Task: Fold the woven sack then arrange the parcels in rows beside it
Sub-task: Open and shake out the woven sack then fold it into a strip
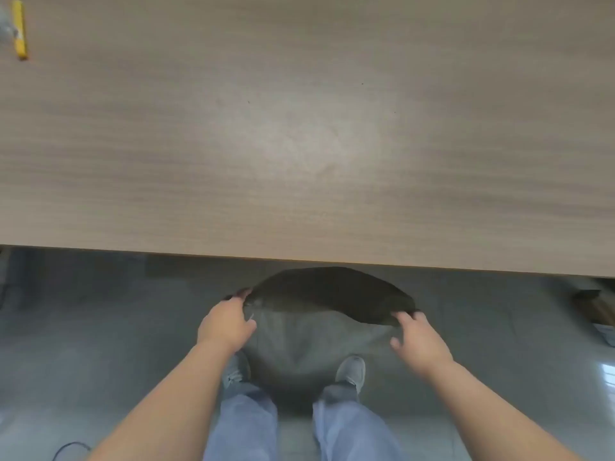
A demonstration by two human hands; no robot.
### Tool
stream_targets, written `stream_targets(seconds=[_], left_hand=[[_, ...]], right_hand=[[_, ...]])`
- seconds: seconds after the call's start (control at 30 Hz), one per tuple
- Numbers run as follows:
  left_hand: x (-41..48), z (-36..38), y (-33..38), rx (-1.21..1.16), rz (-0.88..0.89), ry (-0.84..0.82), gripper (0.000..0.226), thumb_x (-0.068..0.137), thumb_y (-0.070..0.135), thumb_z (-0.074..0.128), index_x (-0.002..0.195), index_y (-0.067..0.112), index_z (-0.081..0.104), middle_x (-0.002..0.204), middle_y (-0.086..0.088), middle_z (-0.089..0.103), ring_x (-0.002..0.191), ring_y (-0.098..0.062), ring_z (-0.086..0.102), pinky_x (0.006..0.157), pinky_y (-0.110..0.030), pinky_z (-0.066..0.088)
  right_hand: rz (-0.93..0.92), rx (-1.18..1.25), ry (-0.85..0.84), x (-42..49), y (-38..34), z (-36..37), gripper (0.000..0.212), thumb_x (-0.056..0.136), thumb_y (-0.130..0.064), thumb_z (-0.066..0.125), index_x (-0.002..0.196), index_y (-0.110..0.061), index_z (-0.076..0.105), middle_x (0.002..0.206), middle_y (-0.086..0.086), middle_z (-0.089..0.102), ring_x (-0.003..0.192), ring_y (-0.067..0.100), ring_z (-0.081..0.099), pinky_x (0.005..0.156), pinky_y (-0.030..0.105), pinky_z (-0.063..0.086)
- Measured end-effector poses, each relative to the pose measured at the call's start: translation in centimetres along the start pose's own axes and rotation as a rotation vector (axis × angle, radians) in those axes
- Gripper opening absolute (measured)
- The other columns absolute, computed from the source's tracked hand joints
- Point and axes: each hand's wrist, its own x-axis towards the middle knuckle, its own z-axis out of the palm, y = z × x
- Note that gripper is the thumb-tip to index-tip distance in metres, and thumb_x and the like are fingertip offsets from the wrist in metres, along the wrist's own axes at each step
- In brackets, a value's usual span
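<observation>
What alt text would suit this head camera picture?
The left hand and right hand hold a grey woven sack open by its rim, below the edge of a wooden table. A yellow object lies at its far left.

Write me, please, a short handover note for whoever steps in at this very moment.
Left hand: grips the left rim of the woven sack.
Right hand: fingers hooked over the right rim.
Sack: unfolded, mouth held open, down by the feet, below the near edge of the table. Its inside is too dark to see.
Parcels: none in view. A yellow object lies at the table's far left.
Done: nothing visible yet.
Left: fold the sack, then set the parcels in rows beside it.
</observation>
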Motion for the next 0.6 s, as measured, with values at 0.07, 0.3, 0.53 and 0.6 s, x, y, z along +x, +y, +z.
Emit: stream_targets(seconds=[0.07,0.3,0.53,0.6], left_hand=[[0.3,0.5,0.0,0.019,-0.020,0.046,0.065,0.083,0.022,0.061,0.145,0.035,0.044,0.126,-0.008,0.062,0.108,-0.029,0.063,0.085,-0.040,0.057],[0.6,2.8,-1.0,0.050,-0.069,0.148,0.032,0.088,0.016,0.055,0.114,0.028,0.070,0.104,-0.005,0.069,0.094,-0.030,0.065,0.070,-0.033,0.052],[-0.5,3.1,-2.3,0.000,0.000,0.103,0.012,0.088,0.023,0.048,0.092,0.024,0.059,0.091,-0.004,0.069,0.086,-0.031,0.063,0.065,-0.033,0.049],[-1.5,3.4,-2.6,-0.017,0.025,0.098,0.008,0.090,0.024,0.045,0.092,0.025,0.053,0.087,-0.005,0.068,0.083,-0.033,0.062,0.064,-0.034,0.048]], right_hand=[[0.004,-0.019,0.014,0.5,0.1,0.3,0.056,0.091,-0.019,0.057,0.145,-0.023,0.044,0.140,0.009,0.045,0.121,0.029,0.056,0.095,0.038,0.050],[-0.035,-0.026,0.149,1.9,1.0,2.4,0.032,0.091,-0.014,0.058,0.119,-0.020,0.071,0.124,0.011,0.062,0.109,0.034,0.060,0.089,0.039,0.051],[-0.099,0.128,0.219,0.6,1.1,3.4,0.018,0.097,-0.011,0.044,0.088,-0.017,0.058,0.084,0.005,0.058,0.078,0.028,0.055,0.067,0.040,0.043],[-0.091,0.154,0.207,-0.4,0.9,3.3,0.016,0.096,-0.011,0.042,0.085,-0.018,0.051,0.081,0.004,0.057,0.077,0.027,0.054,0.067,0.041,0.046]])
